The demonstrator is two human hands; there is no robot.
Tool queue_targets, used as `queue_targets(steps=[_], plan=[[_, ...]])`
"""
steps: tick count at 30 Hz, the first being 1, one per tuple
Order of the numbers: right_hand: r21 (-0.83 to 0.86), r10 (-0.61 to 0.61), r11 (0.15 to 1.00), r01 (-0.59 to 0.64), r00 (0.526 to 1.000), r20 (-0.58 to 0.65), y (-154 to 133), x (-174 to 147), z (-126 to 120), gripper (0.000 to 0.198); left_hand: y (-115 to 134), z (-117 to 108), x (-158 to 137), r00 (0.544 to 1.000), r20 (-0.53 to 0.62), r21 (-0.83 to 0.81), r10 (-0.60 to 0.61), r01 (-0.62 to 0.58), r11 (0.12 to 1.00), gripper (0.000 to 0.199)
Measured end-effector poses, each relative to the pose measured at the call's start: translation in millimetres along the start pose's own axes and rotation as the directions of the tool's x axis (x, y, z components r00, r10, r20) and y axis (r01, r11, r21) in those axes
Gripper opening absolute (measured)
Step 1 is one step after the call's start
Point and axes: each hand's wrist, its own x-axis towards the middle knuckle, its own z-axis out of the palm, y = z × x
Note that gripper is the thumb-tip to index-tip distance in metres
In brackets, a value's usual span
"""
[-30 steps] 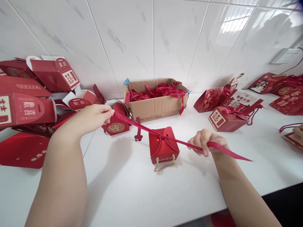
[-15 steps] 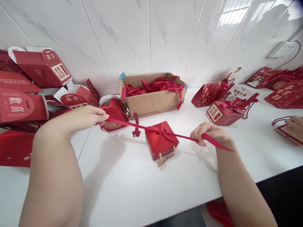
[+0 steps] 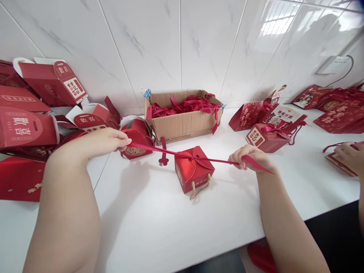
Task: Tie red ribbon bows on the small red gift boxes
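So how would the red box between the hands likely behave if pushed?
The red box would probably slide rather than roll, given its flat sides and the smooth tabletop. Its folded, card-like build suggests walls that may dent. The ribbon, taut across its top between the left hand and the right hand, might restrain it.

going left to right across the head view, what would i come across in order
Piled red boxes, left hand, dark red strap with flower-shaped end, red box with rope handle, right hand, another person's hand.
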Motion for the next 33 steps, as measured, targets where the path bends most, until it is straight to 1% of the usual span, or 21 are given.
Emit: queue_targets(steps=[3,5,6,8,9,10,12,13,14,15,16,17,18,19,20,22,24,26,27,30,33], plan=[[0.038,-0.158,0.986,0.161,0.985,-0.065,0.5,4.4,7.0,0.030,3.1,-2.9,-6.3,0.999,0.013,-0.037,-0.041,0.041,0.998,0.027],[0.059,-0.212,0.974,0.220,0.970,-0.120,1.9,8.3,14.5,0.028,9.0,-4.0,-12.6,0.995,-0.092,-0.092,-0.042,0.033,0.995,0.028],[0.074,-0.212,0.971,0.225,0.965,-0.158,2.8,10.4,18.8,0.027,12.3,-4.1,-15.5,0.989,-0.146,-0.142,-0.021,0.000,0.990,0.027],[0.118,-0.164,0.973,0.198,0.954,-0.252,3.8,14.9,27.6,0.028,17.8,-3.5,-19.5,0.970,-0.238,-0.230,0.040,-0.096,0.968,0.026],[0.149,-0.119,0.974,0.170,0.945,-0.305,3.8,17.3,31.5,0.031,19.8,-2.7,-20.7,0.967,-0.250,-0.215,0.051,-0.107,0.971,0.026],[0.179,-0.064,0.974,0.138,0.929,-0.363,3.3,19.9,34.7,0.034,21.6,-1.6,-21.5,0.971,-0.233,-0.148,0.050,-0.086,0.985,0.026],[0.224,0.046,0.972,0.074,0.870,-0.490,1.3,25.5,39.0,0.037,26.3,2.6,-23.6,0.985,-0.163,0.110,0.052,-0.034,0.993,0.027],[0.238,0.094,0.970,0.050,0.825,-0.557,0.2,28.3,40.1,0.035,30.1,6.0,-25.6,0.989,-0.130,0.243,0.070,-0.037,0.969,0.028],[0.245,0.130,0.969,0.035,0.771,-0.624,-0.7,31.1,41.0,0.031,35.4,10.4,-28.6,0.982,-0.117,0.325,0.146,-0.101,0.940,0.028],[0.246,0.153,0.969,0.027,0.717,-0.681,-1.1,33.7,42.0,0.028,42.2,15.8,-32.6,0.960,-0.148,0.358,0.238,-0.172,0.918,0.029],[0.244,0.166,0.969,0.022,0.674,-0.720,-1.0,36.1,43.7,0.025,50.4,22.2,-37.5,0.939,-0.147,0.329,0.310,-0.249,0.911,0.027],[0.240,0.171,0.971,0.016,0.654,-0.737,-0.4,38.2,46.3,0.023,59.4,29.5,-43.1,0.924,-0.129,0.250,0.359,-0.320,0.914,0.027],[0.232,0.174,0.973,0.002,0.654,-0.736,0.6,40.0,50.2,0.023,68.8,37.3,-48.9,0.924,-0.052,0.160,0.378,-0.366,0.917,0.030],[0.219,0.180,0.975,-0.027,0.671,-0.720,2.0,41.6,55.3,0.026,77.9,45.5,-54.4,0.921,0.042,0.094,0.386,-0.389,0.917,0.038],[0.196,0.184,0.978,-0.063,0.702,-0.688,3.4,42.9,61.4,0.029,86.1,53.5,-59.4,0.910,0.101,0.051,0.402,-0.408,0.911,0.046],[0.125,0.180,0.984,-0.130,0.769,-0.613,6.0,45.0,74.6,0.038,98.5,67.6,-66.3,0.892,0.134,-0.019,0.431,-0.432,0.901,0.056],[0.060,0.153,0.988,-0.143,0.832,-0.533,7.5,46.1,85.4,0.043,104.7,77.1,-68.3,0.885,0.158,-0.062,0.438,-0.433,0.899,0.053],[0.033,0.141,0.989,-0.143,0.868,-0.477,7.9,45.9,90.6,0.045,105.8,81.4,-66.6,0.883,0.180,-0.090,0.434,-0.425,0.901,0.050],[0.026,0.149,0.988,-0.155,0.872,-0.466,7.8,45.4,91.1,0.046,105.2,81.9,-65.0,0.882,0.192,-0.100,0.430,-0.419,0.903,0.052],[-0.041,0.173,0.975,-0.218,0.862,-0.476,7.3,42.6,88.1,0.053,102.2,80.4,-60.3,0.876,0.236,-0.121,0.421,-0.403,0.907,0.062],[-0.095,0.217,0.951,-0.293,0.856,-0.468,6.4,40.5,86.8,0.057,99.5,79.2,-56.8,0.864,0.253,-0.137,0.435,-0.414,0.900,0.067]])
